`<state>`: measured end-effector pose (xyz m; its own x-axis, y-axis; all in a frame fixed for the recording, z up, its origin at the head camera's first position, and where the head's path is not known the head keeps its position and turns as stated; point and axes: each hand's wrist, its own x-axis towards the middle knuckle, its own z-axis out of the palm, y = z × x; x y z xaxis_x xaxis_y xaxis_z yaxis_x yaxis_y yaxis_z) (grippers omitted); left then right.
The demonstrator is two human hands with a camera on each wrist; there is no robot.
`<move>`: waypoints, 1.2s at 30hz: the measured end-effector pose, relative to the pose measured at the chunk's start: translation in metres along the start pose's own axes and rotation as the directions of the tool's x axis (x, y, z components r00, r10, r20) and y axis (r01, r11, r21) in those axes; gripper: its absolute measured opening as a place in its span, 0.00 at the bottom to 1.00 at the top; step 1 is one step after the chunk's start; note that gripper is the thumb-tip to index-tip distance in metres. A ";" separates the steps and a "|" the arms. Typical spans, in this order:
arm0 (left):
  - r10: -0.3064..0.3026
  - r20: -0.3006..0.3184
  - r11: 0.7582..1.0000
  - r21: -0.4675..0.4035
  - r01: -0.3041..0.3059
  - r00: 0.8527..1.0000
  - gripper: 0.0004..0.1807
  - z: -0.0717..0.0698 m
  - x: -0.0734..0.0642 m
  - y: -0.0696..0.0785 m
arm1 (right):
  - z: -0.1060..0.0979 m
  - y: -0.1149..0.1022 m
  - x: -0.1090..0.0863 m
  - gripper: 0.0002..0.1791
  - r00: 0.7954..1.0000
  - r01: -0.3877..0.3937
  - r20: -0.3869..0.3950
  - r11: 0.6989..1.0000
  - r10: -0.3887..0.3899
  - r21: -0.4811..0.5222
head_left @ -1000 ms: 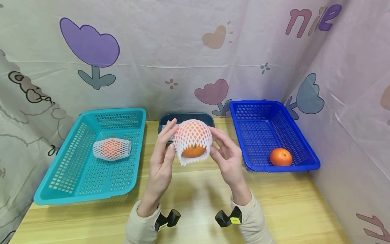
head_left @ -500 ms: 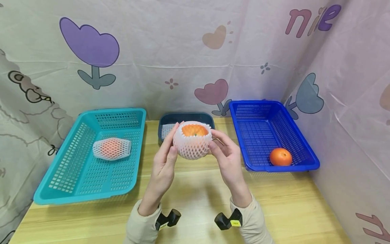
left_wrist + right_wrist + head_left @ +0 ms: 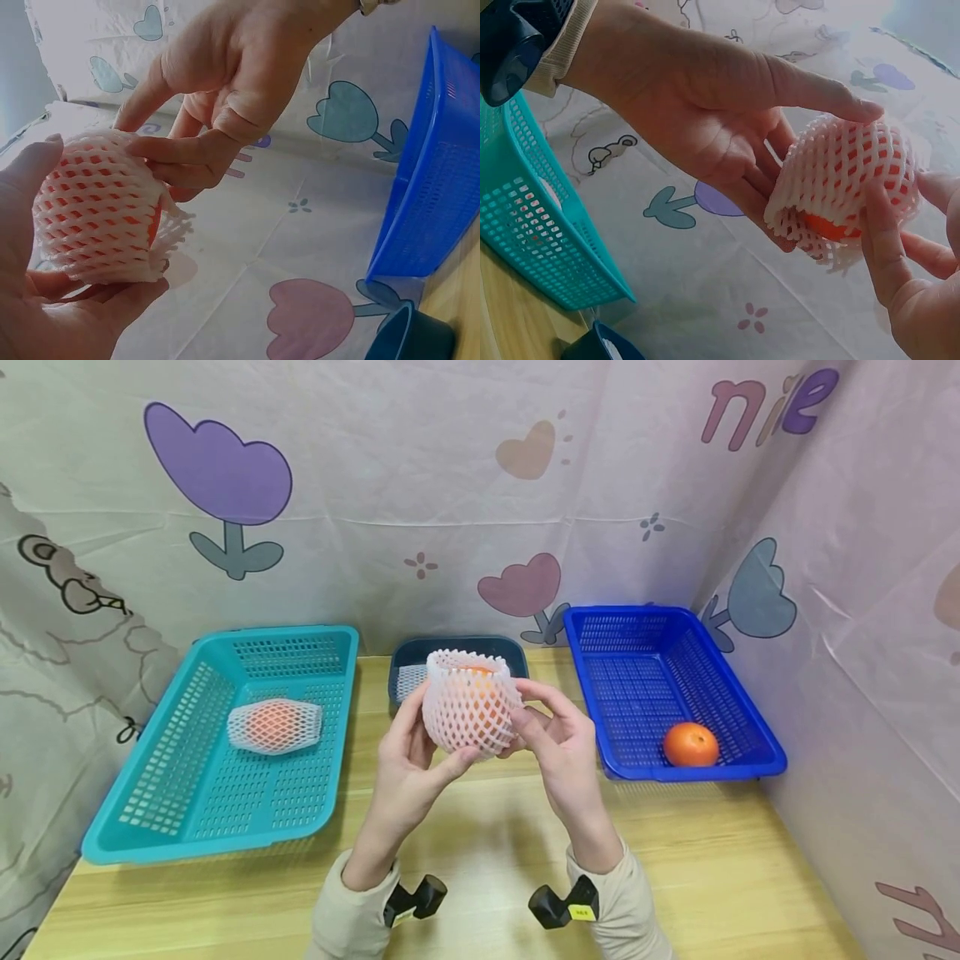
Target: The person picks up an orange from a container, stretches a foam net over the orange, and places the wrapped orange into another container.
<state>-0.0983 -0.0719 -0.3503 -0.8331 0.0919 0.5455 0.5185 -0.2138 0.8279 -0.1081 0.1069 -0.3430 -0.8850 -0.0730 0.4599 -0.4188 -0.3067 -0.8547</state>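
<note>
An orange (image 3: 829,225) sits inside a white foam net sleeve (image 3: 468,718), held up over the middle of the table. In the head view the sleeve's frilled open end points up, with a strip of orange peel showing inside it. My left hand (image 3: 408,777) grips the left side, its thumb across the lower front and its fingers mostly hidden behind. From the other side, my right hand (image 3: 562,752) pinches the sleeve between thumb and fingers. The left wrist view shows the right fingertips pressing the net near its open end.
On the left stands a turquoise basket (image 3: 300,839) holding a net-wrapped fruit (image 3: 275,727). A blue basket (image 3: 622,693) on the right holds a bare orange (image 3: 691,745). Behind my hands, a dark tray (image 3: 480,643) contains white foam nets (image 3: 410,679). A patterned cloth (image 3: 420,485) hangs behind.
The wrapped orange has turned in my hands: the sleeve's open end went from facing down toward me to pointing up. My left thumb has moved across its lower front.
</note>
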 end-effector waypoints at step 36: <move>-0.037 -0.100 0.995 -0.100 0.027 0.994 0.44 0.008 -0.001 0.006 | 0.003 0.005 -0.003 0.19 0.997 0.061 0.040 0.998 -0.062 0.016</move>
<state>-0.0927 -0.0652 -0.3453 -0.8668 0.0019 0.4987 0.4741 -0.3070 0.8252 -0.1072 0.1031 -0.3478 -0.8488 -0.0916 0.5208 -0.4687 -0.3256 -0.8211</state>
